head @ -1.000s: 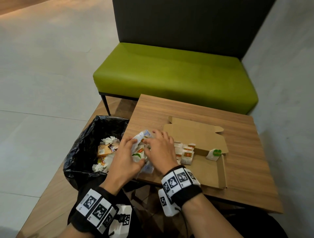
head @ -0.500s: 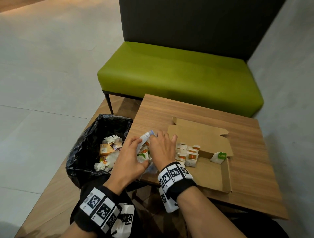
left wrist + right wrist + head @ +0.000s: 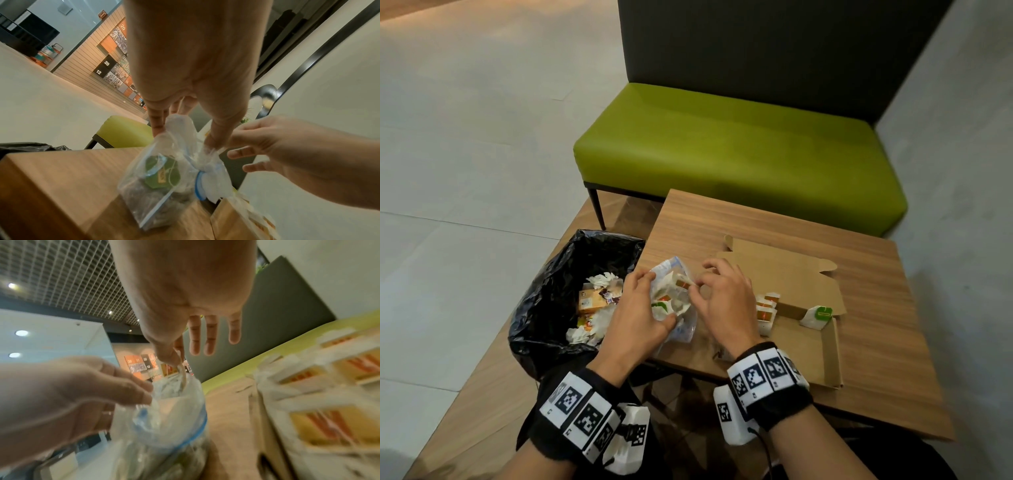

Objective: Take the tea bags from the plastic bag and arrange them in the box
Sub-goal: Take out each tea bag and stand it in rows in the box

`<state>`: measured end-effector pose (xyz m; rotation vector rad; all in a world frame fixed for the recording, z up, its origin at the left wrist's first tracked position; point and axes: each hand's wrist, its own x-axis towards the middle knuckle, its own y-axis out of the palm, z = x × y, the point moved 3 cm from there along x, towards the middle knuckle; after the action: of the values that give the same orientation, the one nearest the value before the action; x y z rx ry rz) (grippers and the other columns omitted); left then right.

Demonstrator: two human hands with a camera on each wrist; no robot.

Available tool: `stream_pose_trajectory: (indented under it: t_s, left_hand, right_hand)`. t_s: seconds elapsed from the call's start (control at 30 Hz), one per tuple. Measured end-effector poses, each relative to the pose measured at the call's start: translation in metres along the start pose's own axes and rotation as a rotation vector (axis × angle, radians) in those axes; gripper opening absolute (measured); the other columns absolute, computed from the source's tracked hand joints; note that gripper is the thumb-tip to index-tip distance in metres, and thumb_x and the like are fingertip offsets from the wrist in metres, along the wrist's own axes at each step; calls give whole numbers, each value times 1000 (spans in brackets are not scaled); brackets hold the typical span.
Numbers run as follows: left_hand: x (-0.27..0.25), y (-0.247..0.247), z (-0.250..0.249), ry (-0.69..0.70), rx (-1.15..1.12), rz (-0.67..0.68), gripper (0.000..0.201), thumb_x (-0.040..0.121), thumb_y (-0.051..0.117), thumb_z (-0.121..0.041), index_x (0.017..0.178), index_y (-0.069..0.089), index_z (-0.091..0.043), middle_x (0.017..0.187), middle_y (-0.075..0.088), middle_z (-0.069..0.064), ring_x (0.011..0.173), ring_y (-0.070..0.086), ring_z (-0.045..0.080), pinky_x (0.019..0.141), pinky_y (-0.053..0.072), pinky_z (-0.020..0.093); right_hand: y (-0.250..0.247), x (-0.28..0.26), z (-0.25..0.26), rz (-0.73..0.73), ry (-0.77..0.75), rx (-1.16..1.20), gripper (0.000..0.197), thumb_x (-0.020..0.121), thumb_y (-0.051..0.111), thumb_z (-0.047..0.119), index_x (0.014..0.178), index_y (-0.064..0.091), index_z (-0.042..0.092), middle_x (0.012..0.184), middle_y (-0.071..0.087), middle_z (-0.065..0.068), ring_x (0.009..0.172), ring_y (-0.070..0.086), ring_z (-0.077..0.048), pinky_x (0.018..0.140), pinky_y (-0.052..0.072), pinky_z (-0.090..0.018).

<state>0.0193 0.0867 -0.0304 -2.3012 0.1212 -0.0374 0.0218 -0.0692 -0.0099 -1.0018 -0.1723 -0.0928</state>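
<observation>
Tea bags (image 3: pixel 766 310) are light, soft paper sachets with strings and tags, so we judge they crush easily and are best taken by a corner or the tag with a gentle pinch. From the head view, several orange-tagged ones already lie in the open cardboard box (image 3: pixel 801 337) on the desk (image 3: pixel 869 274), a green-tagged tea bag (image 3: pixel 817 315) sits at the box's far side, and the rest remain in the clear plastic bag (image 3: pixel 674 301) at the desk's left edge, beside a black-lined bin (image 3: pixel 558 291). Our left hand (image 3: pixel 635 318) grips the bag, while our right hand (image 3: pixel 722 301) pinches at the bag's mouth. In the left wrist view, our left fingers (image 3: pixel 157 123) and thumb pinch the thin, crinkly, slippery-looking film at the top of the zip bag (image 3: pixel 164 170), a green tag showing through it. In the right wrist view, our right thumb (image 3: pixel 168 353) and forefinger close on something pale at the opening, probably a sachet or its string; blur keeps us from telling which, and the other three fingers stay extended.
</observation>
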Motion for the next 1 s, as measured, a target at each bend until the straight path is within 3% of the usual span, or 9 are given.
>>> stream_pose_trajectory:
  t_s: [0.2,0.33,0.47,0.53,0.6,0.67,0.8,0.87,1.0]
  left_hand:
    - [9,1,-9,9,36,7,76,85,72,-35,148,35,-12,153,26,4,137,36,20,110,31,26]
    - [7,5,-13,54,170,17,62,87,66,-45,141,46,-23,162,13,5,142,34,26,113,35,39]
    - [3,11,-19,53,292,14,61,91,59,-49,144,39,-27,164,-2,8,151,1,34,118,11,55]
    - [0,11,-30,137,251,-53,54,91,59,-45,139,43,-26,165,0,7,151,-6,30,118,5,54]
    - [-5,9,-41,229,154,-112,47,92,58,-42,133,47,-24,164,10,5,152,0,25,117,7,47]
    - [-10,9,-52,318,0,-124,44,93,55,-43,131,49,-23,157,27,0,147,21,15,116,22,37]
    - [-21,27,-72,272,-321,176,39,95,60,-37,133,52,-29,120,58,-18,110,53,-6,88,44,13]
    - [-24,37,-75,226,-439,292,30,96,61,-29,126,60,-26,105,69,-11,95,65,4,76,52,17]
    - [-27,47,-74,143,-559,348,17,94,64,-21,109,71,-23,94,74,2,86,68,23,79,58,42]
  right_hand:
    - [-41,-7,-15,-54,154,349,6,86,71,21,82,75,22,75,71,8,70,65,-4,66,57,-27]
    - [-59,-18,-39,-30,277,467,9,83,75,17,76,71,20,71,72,3,67,69,-9,63,59,-30]
    - [-69,-32,-62,24,317,551,11,84,75,11,77,70,18,72,75,0,69,72,-10,61,59,-29]
    - [-71,-38,-71,43,332,577,11,84,75,9,77,71,17,73,76,-1,69,74,-14,65,61,-33]
    - [-70,-43,-78,66,337,600,8,84,76,9,80,72,16,75,77,-2,72,74,-18,71,62,-38]
    - [-70,-48,-81,90,332,654,9,84,75,7,82,73,15,78,77,-3,74,75,-20,73,61,-38]
    - [-70,-53,-80,138,292,742,13,83,75,2,82,75,15,80,77,-8,74,74,-24,74,61,-39]
    - [-70,-55,-83,137,285,745,13,82,76,1,83,75,14,79,76,-8,72,73,-22,73,61,-38]
    - [-71,-60,-88,111,307,745,15,82,76,1,84,74,17,79,76,-6,71,73,-20,73,61,-37]
